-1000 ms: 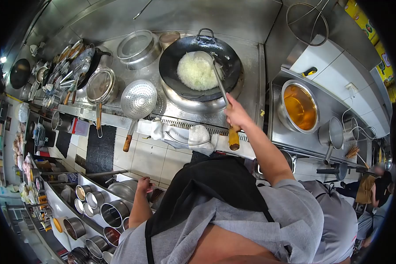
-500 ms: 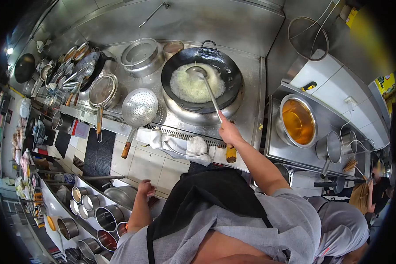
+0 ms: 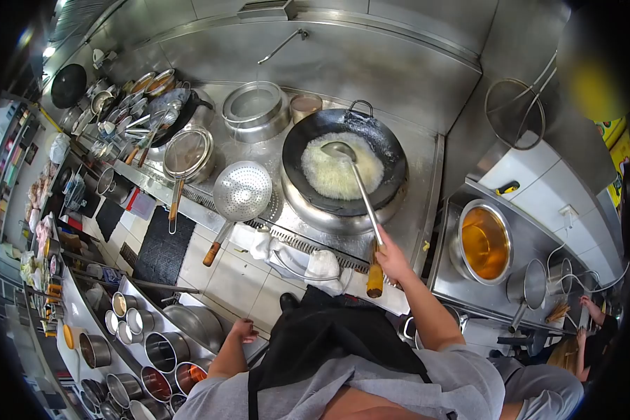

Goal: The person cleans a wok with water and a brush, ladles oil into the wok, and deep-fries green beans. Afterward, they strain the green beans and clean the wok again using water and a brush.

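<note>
Closed around the handle of a long ladle [image 3: 360, 183] is my right hand [image 3: 393, 259], just in front of the stove. The ladle's bowl rests in pale, foaming liquid [image 3: 329, 168] inside a black wok [image 3: 297, 150] on its burner ring. Beside that hand, a wooden handle [image 3: 375, 280] sticks out over the stove's front edge. My left hand [image 3: 243, 331] hangs low by the side counter, fingers loosely curled; whether it holds anything is not clear. A perforated skimmer [image 3: 243, 189] lies left of the wok.
Folded white cloths [image 3: 322, 264] lie at the stove's front edge. A bowl of amber liquid [image 3: 484, 241] stands at right, near a saucepan [image 3: 527, 283]. Several metal pots [image 3: 166, 351] fill the lower left counter. Another person [image 3: 595, 336] is at the far right.
The view has shifted, so the stove appears lower and further right. The ladle's bowl has moved toward the back left of the foaming liquid compared with the earliest frame.
</note>
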A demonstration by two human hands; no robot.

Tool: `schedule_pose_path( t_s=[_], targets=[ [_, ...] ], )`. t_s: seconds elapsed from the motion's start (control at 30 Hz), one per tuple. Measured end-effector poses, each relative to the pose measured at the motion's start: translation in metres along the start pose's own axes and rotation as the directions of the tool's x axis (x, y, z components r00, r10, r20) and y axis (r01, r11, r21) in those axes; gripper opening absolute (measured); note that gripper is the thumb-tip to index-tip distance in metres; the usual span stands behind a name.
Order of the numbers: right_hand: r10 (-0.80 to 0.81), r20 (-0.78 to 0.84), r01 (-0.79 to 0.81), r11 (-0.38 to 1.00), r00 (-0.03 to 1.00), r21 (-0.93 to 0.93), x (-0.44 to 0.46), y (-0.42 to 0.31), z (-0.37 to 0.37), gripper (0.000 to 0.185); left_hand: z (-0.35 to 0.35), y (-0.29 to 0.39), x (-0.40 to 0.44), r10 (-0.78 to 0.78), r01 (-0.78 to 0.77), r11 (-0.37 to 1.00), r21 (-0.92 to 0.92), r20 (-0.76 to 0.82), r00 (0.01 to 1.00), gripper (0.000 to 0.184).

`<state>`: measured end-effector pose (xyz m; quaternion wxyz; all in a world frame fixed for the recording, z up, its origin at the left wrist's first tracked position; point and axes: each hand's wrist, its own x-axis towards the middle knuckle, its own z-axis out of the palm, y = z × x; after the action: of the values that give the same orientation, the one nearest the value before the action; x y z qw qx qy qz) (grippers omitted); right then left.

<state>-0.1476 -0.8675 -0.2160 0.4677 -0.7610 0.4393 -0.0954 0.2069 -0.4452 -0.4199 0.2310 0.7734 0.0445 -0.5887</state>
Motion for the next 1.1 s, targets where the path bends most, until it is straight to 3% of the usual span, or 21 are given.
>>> schedule_pose_path(
  t_s=[0.07, 0.13, 0.17, 0.23, 0.3, 0.33, 0.4, 0.43, 0.5, 0.53, 0.6, 0.67, 0.73, 0.83, 0.9, 0.93, 1.0, 1.03, 1.1],
  targets=[
    [-0.124, -0.189, 0.085, 0.975, 0.974, -0.205, -0.013, 0.012, -0.002, 0.083, -0.008, -0.002, 0.007, 0.006, -0.003, 0.996, -0.087, 0.038, 0.999, 0.048],
    [0.032, -0.229, -0.107, 0.941, 0.973, -0.322, -0.026, 0.018, -0.013, 0.084, -0.015, 0.002, 0.009, 0.015, -0.001, 0.985, -0.175, 0.079, 0.997, 0.050],
    [0.026, -0.229, -0.103, 0.938, 0.973, -0.330, -0.031, 0.026, -0.018, 0.084, -0.016, 0.008, 0.005, 0.018, -0.011, 0.988, -0.153, 0.042, 0.999, 0.050],
    [0.090, -0.348, -0.247, 0.864, 0.933, -0.439, -0.035, 0.032, -0.026, 0.085, -0.023, 0.010, 0.019, 0.031, -0.029, 0.990, -0.137, 0.010, 0.999, 0.049],
    [0.064, -0.345, -0.226, 0.862, 0.936, -0.453, -0.026, 0.015, -0.035, 0.084, -0.030, 0.009, 0.034, 0.079, -0.073, 0.989, -0.129, 0.040, 0.996, 0.045],
    [0.048, -0.333, -0.206, 0.863, 0.942, -0.461, -0.019, 0.003, -0.037, 0.084, -0.032, 0.012, 0.036, 0.078, -0.069, 0.979, -0.192, 0.042, 0.996, 0.060],
    [0.001, -0.333, -0.117, 0.937, 0.943, -0.329, 0.025, -0.023, -0.033, 0.083, -0.035, 0.023, 0.034, 0.088, -0.077, 0.982, -0.175, 0.055, 0.995, 0.059],
    [-0.141, -0.368, 0.046, 0.966, 0.919, -0.256, 0.056, -0.039, -0.028, 0.080, -0.037, 0.032, 0.037, 0.100, -0.089, 0.984, -0.157, 0.063, 0.993, 0.058],
    [-0.062, -0.295, 0.145, 0.951, 0.953, 0.271, 0.109, -0.124, -0.013, 0.076, -0.044, 0.045, 0.051, 0.122, -0.108, 0.984, -0.140, 0.093, 0.988, 0.057],
    [-0.201, -0.324, 0.289, 0.924, 0.924, 0.251, 0.150, -0.145, -0.005, 0.075, -0.046, 0.056, 0.053, 0.140, -0.131, 0.987, -0.098, 0.099, 0.985, 0.056],
    [-0.145, -0.251, 0.237, 0.890, 0.957, 0.390, 0.210, -0.239, 0.009, 0.073, -0.055, 0.071, 0.064, 0.182, -0.174, 0.982, -0.069, 0.129, 0.975, 0.055],
    [-0.208, -0.212, 0.291, 0.795, 0.955, 0.532, 0.298, -0.302, 0.032, 0.076, -0.070, 0.089, 0.065, 0.197, -0.193, 0.980, -0.047, 0.145, 0.970, 0.055],
    [-0.267, -0.247, 0.354, 0.817, 0.932, 0.455, 0.380, -0.357, 0.044, 0.077, -0.081, 0.111, 0.066, 0.212, -0.210, 0.977, -0.032, 0.153, 0.965, 0.055],
    [-0.211, -0.293, 0.311, 0.881, 0.933, 0.357, 0.439, -0.423, 0.069, 0.081, -0.110, 0.128, 0.068, 0.236, -0.233, 0.972, -0.036, 0.121, 0.964, 0.055],
    [-0.214, -0.465, 0.343, 0.915, 0.859, 0.213, 0.455, -0.433, 0.092, 0.081, -0.122, 0.131, 0.066, 0.272, -0.262, 0.957, -0.128, 0.069, 0.960, 0.054],
    [-0.167, -0.411, 0.279, 0.933, 0.896, 0.229, 0.448, -0.424, 0.098, 0.079, -0.129, 0.126, 0.071, 0.255, -0.241, 0.954, -0.181, 0.058, 0.965, 0.053],
    [-0.379, -0.567, 0.462, 0.887, 0.731, 0.003, 0.417, -0.381, 0.113, 0.077, -0.142, 0.113, 0.084, 0.228, -0.214, 0.966, -0.145, 0.088, 0.970, 0.053],
    [-0.436, -0.608, 0.541, 0.841, 0.663, -0.014, 0.395, -0.352, 0.116, 0.076, -0.146, 0.105, 0.086, 0.218, -0.206, 0.972, -0.110, 0.111, 0.970, 0.052],
    [-0.307, -0.503, 0.479, 0.839, 0.808, 0.259, 0.323, -0.294, 0.109, 0.076, -0.153, 0.101, 0.071, 0.221, -0.198, 0.970, -0.141, 0.174, 0.960, 0.048]
  ],
)
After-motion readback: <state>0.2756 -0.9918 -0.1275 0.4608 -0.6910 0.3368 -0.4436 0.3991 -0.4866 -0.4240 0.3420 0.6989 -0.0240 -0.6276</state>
